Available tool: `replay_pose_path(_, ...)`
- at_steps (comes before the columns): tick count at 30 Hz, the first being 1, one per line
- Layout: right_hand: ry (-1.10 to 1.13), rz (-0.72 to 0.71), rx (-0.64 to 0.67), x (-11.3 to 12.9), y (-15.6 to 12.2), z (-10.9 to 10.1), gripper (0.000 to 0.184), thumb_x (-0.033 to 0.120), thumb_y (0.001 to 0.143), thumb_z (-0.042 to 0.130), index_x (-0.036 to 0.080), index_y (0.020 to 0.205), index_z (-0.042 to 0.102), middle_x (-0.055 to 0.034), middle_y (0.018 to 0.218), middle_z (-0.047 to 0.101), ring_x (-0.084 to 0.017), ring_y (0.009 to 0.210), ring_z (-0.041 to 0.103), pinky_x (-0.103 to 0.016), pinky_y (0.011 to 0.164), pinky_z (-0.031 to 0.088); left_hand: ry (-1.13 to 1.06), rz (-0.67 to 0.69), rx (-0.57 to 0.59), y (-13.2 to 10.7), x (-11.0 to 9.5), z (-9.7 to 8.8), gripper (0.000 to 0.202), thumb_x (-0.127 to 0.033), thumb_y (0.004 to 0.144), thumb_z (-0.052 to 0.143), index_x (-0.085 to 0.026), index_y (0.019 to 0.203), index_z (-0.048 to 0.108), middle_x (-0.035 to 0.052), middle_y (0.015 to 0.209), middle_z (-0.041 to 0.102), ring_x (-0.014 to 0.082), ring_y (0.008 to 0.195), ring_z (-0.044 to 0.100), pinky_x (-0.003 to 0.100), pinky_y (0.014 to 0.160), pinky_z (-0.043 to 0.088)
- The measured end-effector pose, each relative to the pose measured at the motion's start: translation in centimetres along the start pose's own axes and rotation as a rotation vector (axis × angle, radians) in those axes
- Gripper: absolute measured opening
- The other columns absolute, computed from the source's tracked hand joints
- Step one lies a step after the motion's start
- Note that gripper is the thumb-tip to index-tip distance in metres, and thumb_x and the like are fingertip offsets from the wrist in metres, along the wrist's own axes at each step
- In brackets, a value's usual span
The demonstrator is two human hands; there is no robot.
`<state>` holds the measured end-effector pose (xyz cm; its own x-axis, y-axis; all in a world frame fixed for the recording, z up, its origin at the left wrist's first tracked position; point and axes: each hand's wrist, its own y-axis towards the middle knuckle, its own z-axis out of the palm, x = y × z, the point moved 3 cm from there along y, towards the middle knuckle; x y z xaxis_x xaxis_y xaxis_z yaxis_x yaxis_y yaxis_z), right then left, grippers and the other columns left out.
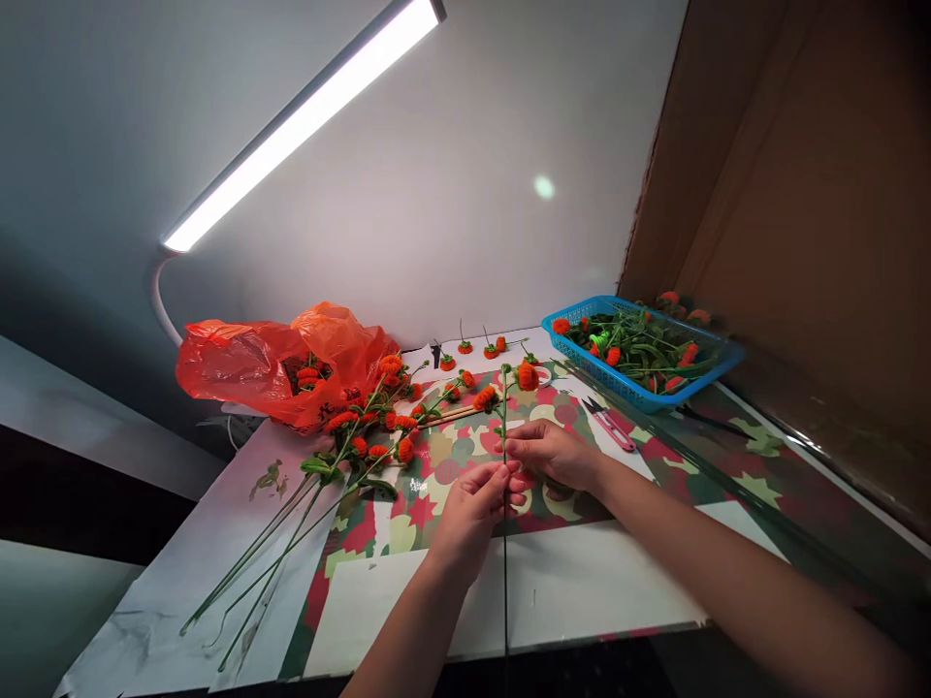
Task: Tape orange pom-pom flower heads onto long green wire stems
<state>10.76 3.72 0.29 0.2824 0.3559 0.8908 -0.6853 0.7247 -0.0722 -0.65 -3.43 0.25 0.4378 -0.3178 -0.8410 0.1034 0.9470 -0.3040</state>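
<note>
An artificial flower stem (504,562) stands upright between my hands, its thin dark wire running down past the table's front edge. Two orange blooms, one (528,376) to the right and one to the left, branch from its green-wrapped top. My left hand (476,504) pinches the stem low, with thumb and fingertips together. Just above it, my right hand (549,454) pinches the green-wrapped part. Left of my hands lies a pile of finished-looking orange flowers (360,446) with long green stems. Small loose orange blooms (465,346) sit behind on white paper.
A red plastic bag (240,373) stands at the back left, below a lit lamp (312,116). At the right is a blue basket (647,397) of green stems and orange blooms. Pink-handled thread snips (615,427) lie near my right hand. Long thin wires stretch along the right side.
</note>
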Motion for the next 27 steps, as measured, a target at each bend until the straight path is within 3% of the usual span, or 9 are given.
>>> replay_pose_path(3,0.022,0.004,0.012,-0.2,0.2,-0.4,0.027,0.035,0.060,0.077,0.012,0.063,0.063,0.0022,0.057,0.055,-0.009,0.057,0.052,-0.022,0.056,0.038,-0.118,-0.033,0.008,0.2,0.6,0.3,0.029,-0.033,0.062,0.076,-0.013,0.080,0.065,0.0015,0.064,0.061,0.0073,0.054,0.054,0.017,0.049,0.040)
replay_pose_path(6,-0.020,0.008,0.035,-0.5,0.3,-0.6,0.027,0.036,0.064,0.074,0.012,0.067,0.063,0.0018,0.056,0.057,-0.008,0.051,0.051,-0.021,0.050,0.036,-0.118,-0.037,0.034,0.2,0.9,0.5,0.028,-0.035,0.064,0.074,-0.014,0.079,0.065,0.0020,0.067,0.061,0.0088,0.057,0.056,0.018,0.050,0.042)
replay_pose_path(11,-0.084,0.013,0.023,-0.6,0.2,-0.5,0.028,0.038,0.065,0.073,0.012,0.067,0.061,0.0022,0.052,0.056,-0.007,0.044,0.048,-0.020,0.042,0.031,0.218,0.123,-0.039,-0.2,0.0,-0.1,0.027,-0.038,0.070,0.068,-0.013,0.079,0.068,0.0049,0.071,0.064,0.0103,0.059,0.054,0.020,0.051,0.042)
replay_pose_path(14,-0.105,0.020,0.027,-0.5,0.1,-0.2,0.029,0.038,0.067,0.071,0.012,0.069,0.061,0.0022,0.051,0.056,-0.008,0.042,0.050,-0.020,0.041,0.031,0.310,0.176,0.004,-0.4,-0.7,0.0,0.024,-0.035,0.071,0.067,-0.012,0.071,0.068,0.0036,0.065,0.061,0.0079,0.055,0.049,0.018,0.048,0.037)
replay_pose_path(19,0.006,0.007,0.051,-0.5,0.0,0.4,0.031,0.040,0.066,0.072,0.012,0.070,0.060,0.0012,0.055,0.058,-0.010,0.045,0.055,-0.021,0.044,0.037,0.124,0.130,0.100,0.1,-0.4,0.6,0.019,-0.032,0.072,0.067,-0.013,0.075,0.067,0.0025,0.067,0.060,0.0062,0.056,0.048,0.016,0.052,0.036)
replay_pose_path(23,0.094,-0.044,-0.006,-0.3,0.2,0.0,0.027,0.034,0.060,0.077,0.012,0.063,0.061,0.0007,0.062,0.060,-0.008,0.049,0.054,-0.022,0.050,0.040,0.058,0.035,0.204,1.0,0.0,0.6,0.022,-0.034,0.071,0.067,-0.014,0.075,0.064,0.0017,0.067,0.059,0.0059,0.055,0.048,0.017,0.052,0.037)
replay_pose_path(25,0.107,-0.051,-0.068,-0.2,0.4,-0.6,0.025,0.030,0.056,0.080,0.012,0.061,0.062,0.0010,0.060,0.060,-0.008,0.054,0.055,-0.022,0.054,0.041,0.189,0.026,0.233,1.8,-0.7,0.0,0.021,-0.034,0.074,0.063,-0.014,0.077,0.063,0.0038,0.070,0.062,0.0081,0.057,0.053,0.019,0.054,0.040)
replay_pose_path(27,0.114,-0.054,-0.140,-0.1,0.6,-1.2,0.025,0.029,0.052,0.082,0.013,0.061,0.064,0.0014,0.059,0.060,-0.008,0.056,0.054,-0.022,0.056,0.040,0.505,0.106,0.189,3.2,-2.4,-1.0,0.020,-0.030,0.077,0.054,-0.012,0.081,0.064,0.0071,0.071,0.065,0.0121,0.060,0.058,0.022,0.056,0.043)
